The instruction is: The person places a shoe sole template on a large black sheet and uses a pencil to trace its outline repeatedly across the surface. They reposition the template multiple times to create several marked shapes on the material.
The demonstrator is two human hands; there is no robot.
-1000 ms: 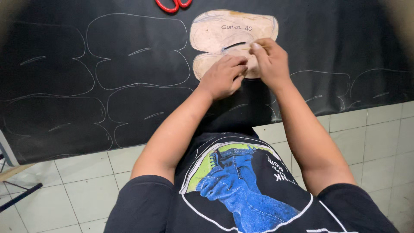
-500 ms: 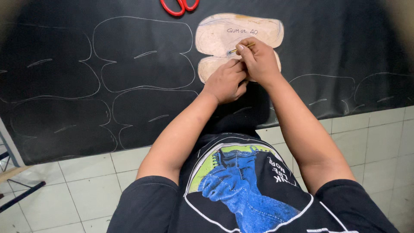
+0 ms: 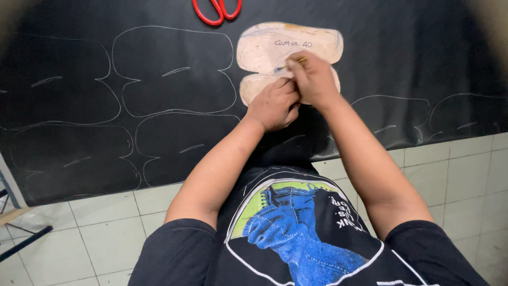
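A beige cardboard pattern [image 3: 264,50] shaped like a shoe part lies flat on a black sheet [image 3: 95,69] spread on the floor. My left hand [image 3: 274,103] presses down on the pattern's lower edge with its fingers curled. My right hand [image 3: 313,78] rests on the pattern just right of the left hand and pinches a thin yellowish marking stick [image 3: 297,61], its tip on the pattern's middle notch. Both hands hide the pattern's lower half.
White traced outlines [image 3: 169,71] of the same shape cover the black sheet to the left and right. Red-handled scissors [image 3: 217,9] lie at the top edge. Pale floor tiles [image 3: 95,233] run along the sheet's near edge. A dark bar [image 3: 24,242] pokes in at lower left.
My right hand has slid from the pattern's right side to its middle notch. The left hand has shifted slightly on the lower edge.
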